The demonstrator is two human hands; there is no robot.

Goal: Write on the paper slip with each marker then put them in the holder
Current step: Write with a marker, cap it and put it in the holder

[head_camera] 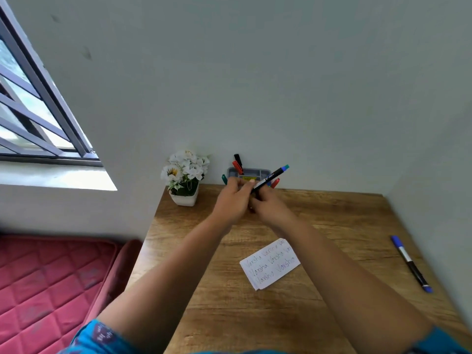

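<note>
Wooden desk (332, 226) against a pale wall, both hands, left (233, 198) and right (265, 204), gripping one marker (272, 177) before the holder (255, 172), written slip (270, 264) nearer, window (33, 103) at left.

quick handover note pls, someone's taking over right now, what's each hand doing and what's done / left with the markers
Right hand: grips a black marker, blue-teal end up, just before the holder.
Left hand: curled at the marker's lower end; its grip is hidden.
Done: paper slip carries several written lines; black and red markers stand in the holder.
Left: holder the held marker, then write with and store the blue-capped marker lying at the table's right edge.
</note>
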